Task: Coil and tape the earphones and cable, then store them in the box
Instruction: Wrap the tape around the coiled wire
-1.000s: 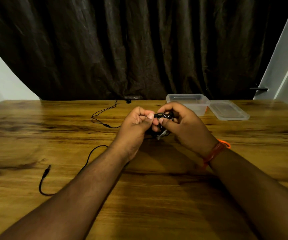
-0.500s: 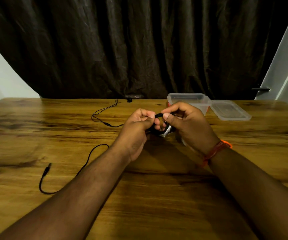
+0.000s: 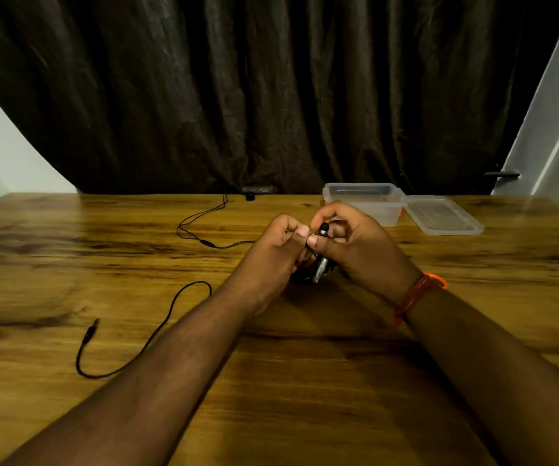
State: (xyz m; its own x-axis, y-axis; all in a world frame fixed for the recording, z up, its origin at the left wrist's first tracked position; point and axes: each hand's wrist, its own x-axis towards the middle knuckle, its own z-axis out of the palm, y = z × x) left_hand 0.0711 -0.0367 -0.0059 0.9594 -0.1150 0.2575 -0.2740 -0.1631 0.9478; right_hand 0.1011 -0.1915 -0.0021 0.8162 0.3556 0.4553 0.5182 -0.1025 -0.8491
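Note:
My left hand (image 3: 273,255) and my right hand (image 3: 360,247) meet above the middle of the wooden table, both pinching a small black bundle of earphone cable (image 3: 320,267) with a shiny piece hanging under it. A black earbud tip (image 3: 323,226) sticks up between my thumbs. A loose black cable (image 3: 170,307) with a jack plug (image 3: 90,331) trails off to the left under my left forearm. A second thin black wire (image 3: 200,223) loops on the far side of the table. The clear plastic box (image 3: 364,196) stands open behind my right hand.
The box's clear lid (image 3: 443,215) lies flat to the right of the box. A dark curtain (image 3: 271,95) hangs behind the table's far edge. An orange band (image 3: 419,292) is on my right wrist. A white door with a handle (image 3: 503,174) is at the far right.
My hands have shifted slightly and turned the bundle; the earbud tip now points up between my thumbs. The loose cable on the left lies the same.

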